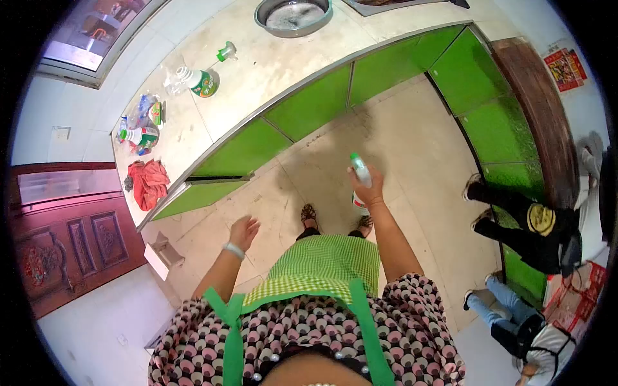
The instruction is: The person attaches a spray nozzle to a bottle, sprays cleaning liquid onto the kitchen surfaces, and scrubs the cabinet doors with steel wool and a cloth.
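My right hand [368, 185] is wrapped round the neck of a spray bottle [360, 170] with a white and green spray head. Part of its body shows below my fingers; the rest is hidden by my hand and forearm. I hold it in front of me above the floor, apart from the green cabinets [309, 119]. Out to the left, my left hand [244, 233] hangs in the air with its fingers stretched out and nothing in it. A pale bracelet [234, 251] is on that wrist.
On the counter [257, 77] are a grey basin [293, 18], a loose green spray head [226, 51], green-labelled bottles [205, 83] and a red cloth [149, 183]. An open cardboard box [166, 254] stands on the floor at left. Two people [515, 209] are at the right.
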The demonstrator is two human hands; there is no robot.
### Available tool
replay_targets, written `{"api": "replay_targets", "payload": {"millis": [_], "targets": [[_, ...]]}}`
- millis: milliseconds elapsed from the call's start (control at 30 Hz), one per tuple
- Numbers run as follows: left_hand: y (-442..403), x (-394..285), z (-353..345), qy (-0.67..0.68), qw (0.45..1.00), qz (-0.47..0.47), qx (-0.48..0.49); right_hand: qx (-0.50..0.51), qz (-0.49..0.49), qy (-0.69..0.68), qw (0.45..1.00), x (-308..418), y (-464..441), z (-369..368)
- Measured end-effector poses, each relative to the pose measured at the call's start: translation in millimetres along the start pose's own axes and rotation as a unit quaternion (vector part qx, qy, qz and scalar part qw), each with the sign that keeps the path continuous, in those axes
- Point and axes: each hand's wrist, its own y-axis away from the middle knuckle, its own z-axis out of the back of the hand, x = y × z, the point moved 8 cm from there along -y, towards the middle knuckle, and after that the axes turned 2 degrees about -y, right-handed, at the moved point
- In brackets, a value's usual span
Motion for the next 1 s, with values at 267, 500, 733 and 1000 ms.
{"api": "replay_targets", "payload": {"millis": [267, 500, 733, 1000], "targets": [[82.4, 105.9, 73.6, 0.139, 0.970, 0.035, -0.195, 0.000, 0.031, -0.009, 0.999, -39.8, -29.2, -6.6], [107.0, 164.0, 3.5, 0.112, 0.979, 0.085, -0.148, 0.074, 0.065, 0.054, 0.994, -77.5, -45.6, -9.2], [118.9, 157.4, -19.7, 0.053, 0.992, 0.048, -0.108, 0.112, 0.024, -0.011, 0.993, -83.8, -45.5, -4.4], [134.6, 185.2, 19.1, 0.067, 0.980, 0.059, -0.176, 0.190, 0.049, -0.024, 0.980, -66.7, -30.1, -40.1]]}}
